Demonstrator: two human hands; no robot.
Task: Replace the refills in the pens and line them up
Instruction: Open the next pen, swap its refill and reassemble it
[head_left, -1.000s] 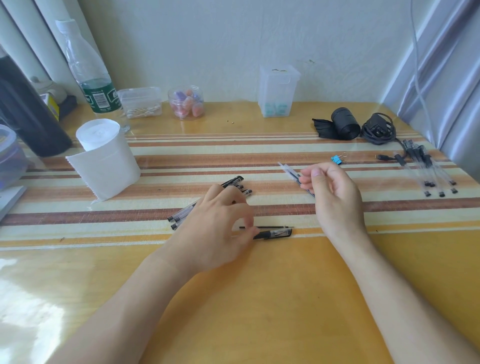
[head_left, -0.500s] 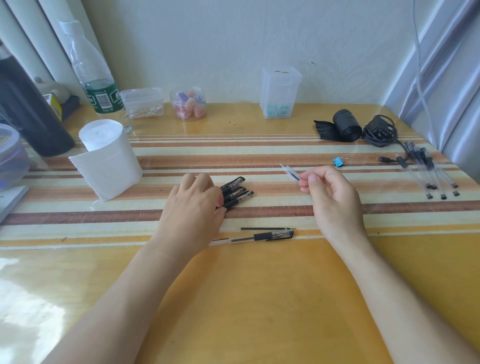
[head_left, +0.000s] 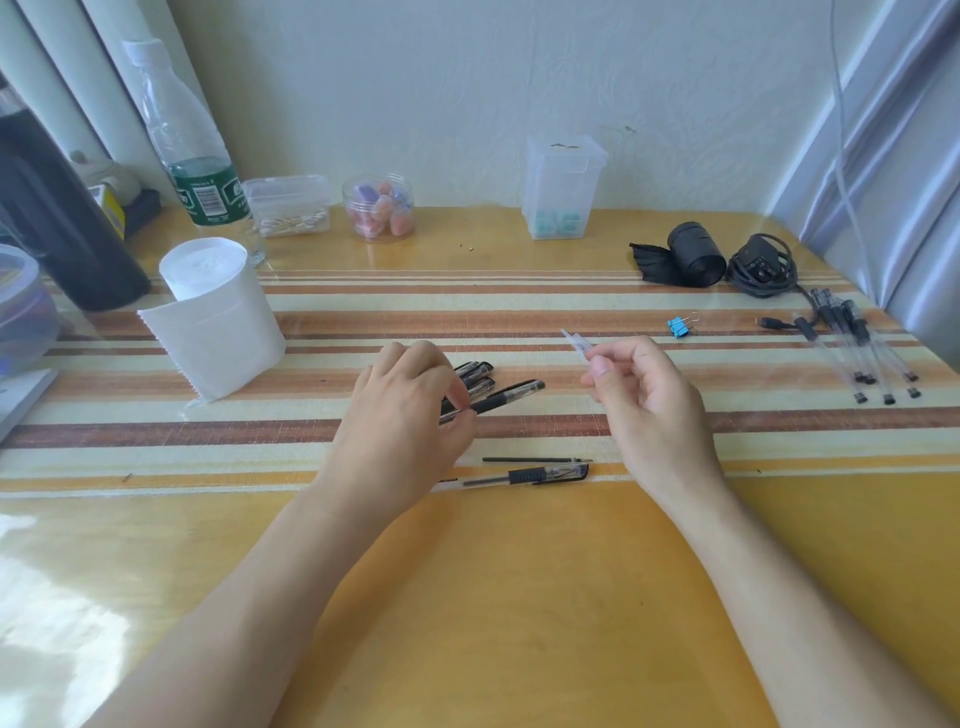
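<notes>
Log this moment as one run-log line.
left hand: pinches black pen at pen cluster | right hand: holds clear pen part | table: loose refill beside separate pen

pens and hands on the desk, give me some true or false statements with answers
1. The left hand pinches a black pen from the cluster of pens. True.
2. The right hand holds nothing. False: its fingers pinch a clear piece that sticks out up and to the left.
3. A loose refill lies flat just beyond a single pen, nearer the person than the cluster. True.
4. The blue binder clip lies left of the tissue roll. False: the clip is far to the right, beyond the right hand.
</notes>
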